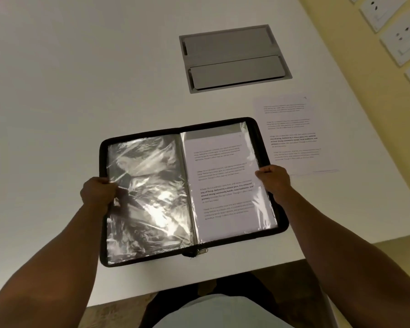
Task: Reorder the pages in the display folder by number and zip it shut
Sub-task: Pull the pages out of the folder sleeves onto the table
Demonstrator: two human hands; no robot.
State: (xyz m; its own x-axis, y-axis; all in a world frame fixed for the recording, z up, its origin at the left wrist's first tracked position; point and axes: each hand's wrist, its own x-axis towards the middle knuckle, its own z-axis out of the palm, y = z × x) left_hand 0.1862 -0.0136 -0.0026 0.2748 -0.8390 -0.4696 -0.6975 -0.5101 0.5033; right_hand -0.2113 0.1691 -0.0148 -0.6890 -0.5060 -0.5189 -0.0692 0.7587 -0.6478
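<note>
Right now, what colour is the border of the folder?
Black, all around the open folder; the head view shows it best.

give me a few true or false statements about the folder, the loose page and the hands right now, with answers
1. The display folder lies open. True.
2. The loose page lies to the left of the folder. False: it lies on the table to the folder's right.
3. The left hand grips the folder's left edge. True.
4. The right hand holds the loose page. False: it grips the folder's right edge.
5. The right-hand sleeve holds a printed page. True.
</note>
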